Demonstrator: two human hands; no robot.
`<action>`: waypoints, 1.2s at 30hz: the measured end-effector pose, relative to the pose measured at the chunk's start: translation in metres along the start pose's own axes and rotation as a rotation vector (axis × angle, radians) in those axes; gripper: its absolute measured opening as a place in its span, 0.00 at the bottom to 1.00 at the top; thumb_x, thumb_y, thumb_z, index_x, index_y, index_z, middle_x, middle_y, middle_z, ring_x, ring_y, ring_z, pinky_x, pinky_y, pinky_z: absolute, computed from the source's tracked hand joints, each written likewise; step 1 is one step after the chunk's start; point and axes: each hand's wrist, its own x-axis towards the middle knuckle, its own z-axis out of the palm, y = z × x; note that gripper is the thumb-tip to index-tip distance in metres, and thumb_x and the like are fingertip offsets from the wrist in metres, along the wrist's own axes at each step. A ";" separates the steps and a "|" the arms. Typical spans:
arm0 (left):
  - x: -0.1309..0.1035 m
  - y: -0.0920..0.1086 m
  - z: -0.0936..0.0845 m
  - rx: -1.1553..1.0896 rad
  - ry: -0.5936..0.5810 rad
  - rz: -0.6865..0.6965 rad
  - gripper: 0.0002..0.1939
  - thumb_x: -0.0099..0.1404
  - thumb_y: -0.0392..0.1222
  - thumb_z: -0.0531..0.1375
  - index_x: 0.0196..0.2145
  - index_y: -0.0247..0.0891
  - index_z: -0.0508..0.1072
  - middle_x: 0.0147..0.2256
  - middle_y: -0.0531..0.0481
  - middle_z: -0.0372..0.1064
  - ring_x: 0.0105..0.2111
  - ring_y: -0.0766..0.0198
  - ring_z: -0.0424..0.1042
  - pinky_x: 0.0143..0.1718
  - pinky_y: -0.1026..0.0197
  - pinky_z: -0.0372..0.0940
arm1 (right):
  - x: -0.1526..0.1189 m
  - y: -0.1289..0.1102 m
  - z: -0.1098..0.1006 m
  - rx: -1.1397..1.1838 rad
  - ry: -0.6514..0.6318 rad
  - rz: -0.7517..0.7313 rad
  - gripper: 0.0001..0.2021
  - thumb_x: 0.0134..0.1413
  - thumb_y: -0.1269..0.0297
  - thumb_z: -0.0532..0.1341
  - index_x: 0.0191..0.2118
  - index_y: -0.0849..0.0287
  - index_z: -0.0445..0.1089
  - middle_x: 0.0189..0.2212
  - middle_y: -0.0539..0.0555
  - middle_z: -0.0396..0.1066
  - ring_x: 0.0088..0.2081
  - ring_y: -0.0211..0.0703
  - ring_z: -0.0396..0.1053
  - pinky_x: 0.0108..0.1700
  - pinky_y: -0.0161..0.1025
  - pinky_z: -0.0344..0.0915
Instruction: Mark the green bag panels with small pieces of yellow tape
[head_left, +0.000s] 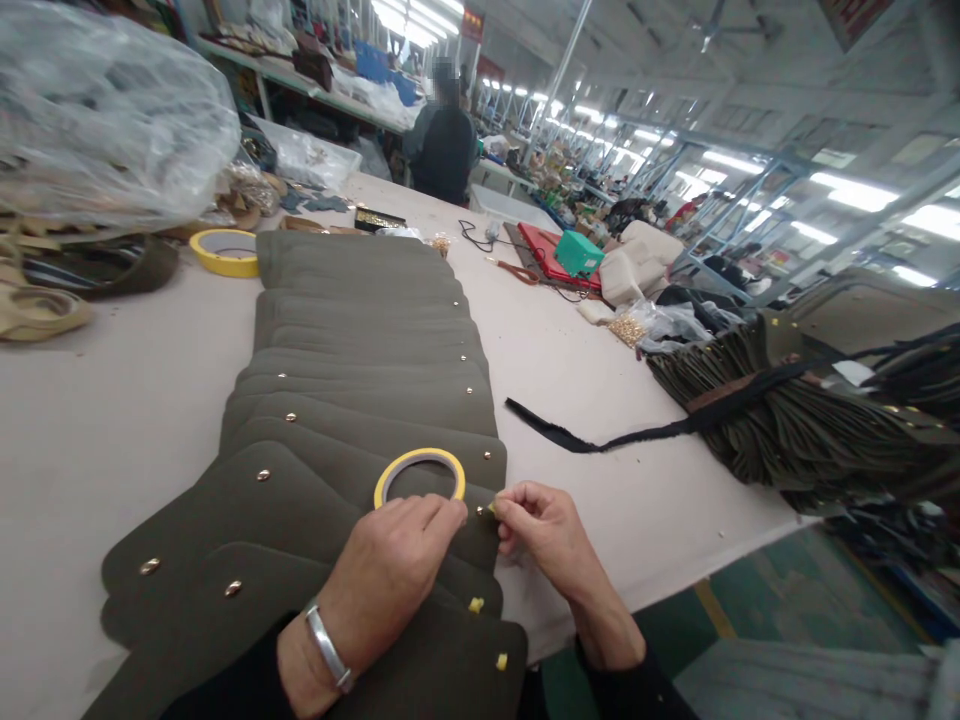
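Observation:
Overlapping olive-green pieces (pixel 360 350) with small gold studs run in a fanned row down the pale table. My left hand (pixel 397 560), with a silver bracelet at the wrist, is closed on the near edge of a thin yellow tape roll (pixel 382 478), tilted above the pieces. My right hand (pixel 536 520) pinches a tiny yellow bit of tape (pixel 491 508) beside a gold stud (pixel 480 511) at the right edge of a piece. Two small yellow tape bits, an upper one (pixel 476 605) and a lower one (pixel 502 661), sit on the nearest pieces.
Another yellow tape roll (pixel 225 252) lies behind at left, near a big plastic bag (pixel 112 120). A black strap (pixel 555 432) stretches to a bundled dark stack (pixel 810 410) at right. Farther back are a green box (pixel 579 254) and a person (pixel 444 145).

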 end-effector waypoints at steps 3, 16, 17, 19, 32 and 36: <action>-0.001 -0.001 0.002 0.106 -0.234 -0.069 0.06 0.65 0.30 0.55 0.35 0.39 0.69 0.32 0.50 0.70 0.31 0.59 0.69 0.31 0.58 0.65 | -0.001 0.007 -0.004 -0.065 -0.075 0.000 0.11 0.50 0.58 0.62 0.30 0.63 0.73 0.20 0.48 0.68 0.20 0.33 0.65 0.24 0.31 0.63; 0.000 -0.003 0.002 0.022 -0.347 -0.146 0.06 0.66 0.31 0.54 0.35 0.40 0.67 0.34 0.50 0.67 0.34 0.59 0.66 0.34 0.58 0.64 | 0.003 -0.007 0.008 -0.700 -0.025 -0.351 0.07 0.54 0.72 0.58 0.29 0.58 0.73 0.25 0.51 0.73 0.29 0.40 0.70 0.33 0.35 0.62; 0.000 -0.003 0.002 0.010 -0.347 -0.151 0.06 0.66 0.31 0.54 0.35 0.40 0.67 0.34 0.50 0.67 0.34 0.58 0.66 0.34 0.57 0.64 | 0.004 -0.007 0.008 -0.732 -0.043 -0.375 0.07 0.54 0.72 0.58 0.29 0.58 0.72 0.26 0.51 0.73 0.29 0.40 0.70 0.34 0.35 0.62; -0.001 -0.004 0.003 -0.003 -0.342 -0.162 0.06 0.66 0.31 0.53 0.35 0.40 0.66 0.34 0.50 0.67 0.34 0.57 0.65 0.34 0.56 0.65 | 0.007 -0.008 0.005 -0.779 -0.088 -0.391 0.06 0.55 0.72 0.59 0.30 0.57 0.72 0.26 0.50 0.73 0.29 0.40 0.70 0.34 0.35 0.62; 0.001 -0.004 0.001 -0.008 -0.336 -0.182 0.07 0.66 0.30 0.53 0.35 0.40 0.67 0.33 0.50 0.66 0.33 0.59 0.65 0.33 0.57 0.63 | 0.002 -0.018 -0.012 -1.185 -0.334 -0.851 0.12 0.64 0.72 0.50 0.36 0.61 0.71 0.31 0.57 0.70 0.35 0.45 0.68 0.37 0.38 0.65; 0.000 -0.004 -0.001 0.013 -0.368 -0.164 0.06 0.66 0.31 0.53 0.36 0.40 0.67 0.34 0.50 0.66 0.34 0.58 0.64 0.33 0.57 0.62 | 0.011 -0.024 -0.001 -1.264 -0.348 -0.666 0.10 0.61 0.74 0.53 0.34 0.62 0.71 0.30 0.56 0.72 0.33 0.43 0.69 0.36 0.37 0.63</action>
